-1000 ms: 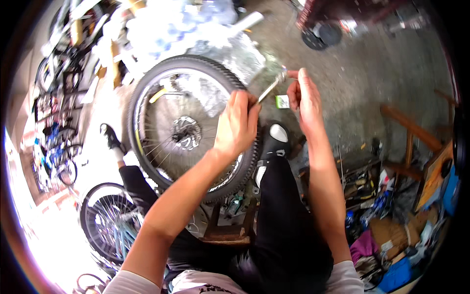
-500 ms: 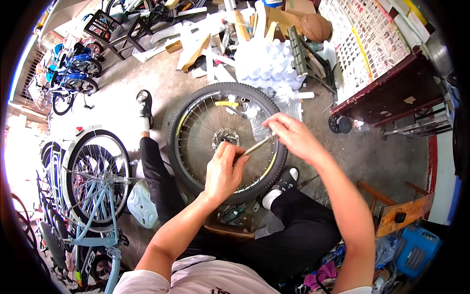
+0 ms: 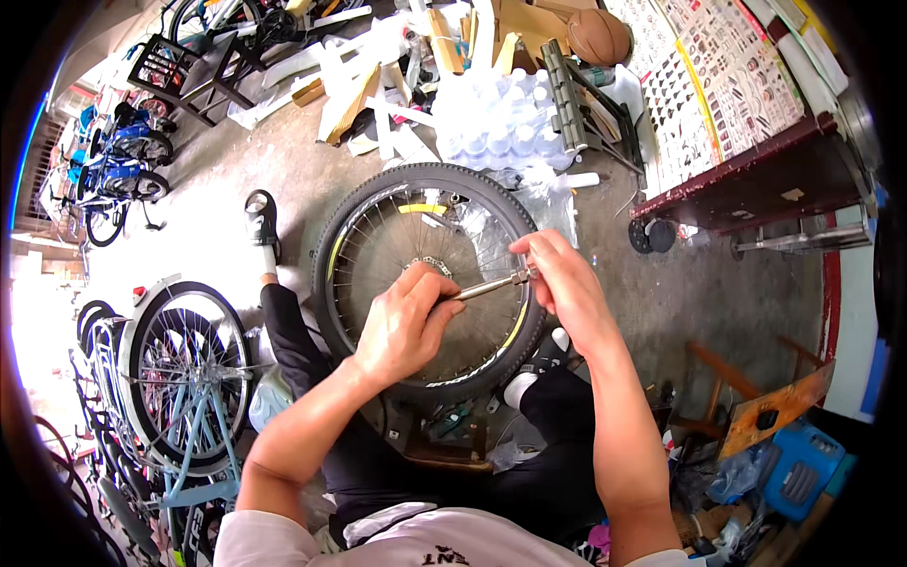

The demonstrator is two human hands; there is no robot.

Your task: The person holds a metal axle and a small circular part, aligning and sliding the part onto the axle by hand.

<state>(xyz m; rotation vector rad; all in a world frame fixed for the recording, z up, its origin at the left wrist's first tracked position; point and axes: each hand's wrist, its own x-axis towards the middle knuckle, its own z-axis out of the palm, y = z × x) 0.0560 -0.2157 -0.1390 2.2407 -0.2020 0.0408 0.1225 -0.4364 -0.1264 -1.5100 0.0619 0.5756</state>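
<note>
My left hand point(image 3: 402, 321) is closed on the near end of a slim silver metal rod point(image 3: 482, 288), which slants slightly upward to the right. My right hand point(image 3: 567, 288) has its fingers round the threaded, nut-like far end, with the forefinger raised above it. Beneath both hands a bicycle wheel point(image 3: 333, 274) with a knobby black tire lies flat between my legs. Its disc rotor point(image 3: 425, 265) is partly hidden by my left hand.
Bicycles point(image 3: 184, 378) stand at the left. Bottled packs point(image 3: 496, 123), cardboard and a brown ball point(image 3: 597, 36) lie ahead. A wheeled cabinet point(image 3: 746, 189) is upper right; a wooden stool point(image 3: 718, 378) and blue case point(image 3: 794, 468) are lower right.
The view has swung, showing more of the cabinet and bottles. The rod has tilted from steep toward level, and my right hand has come lower relative to my left.
</note>
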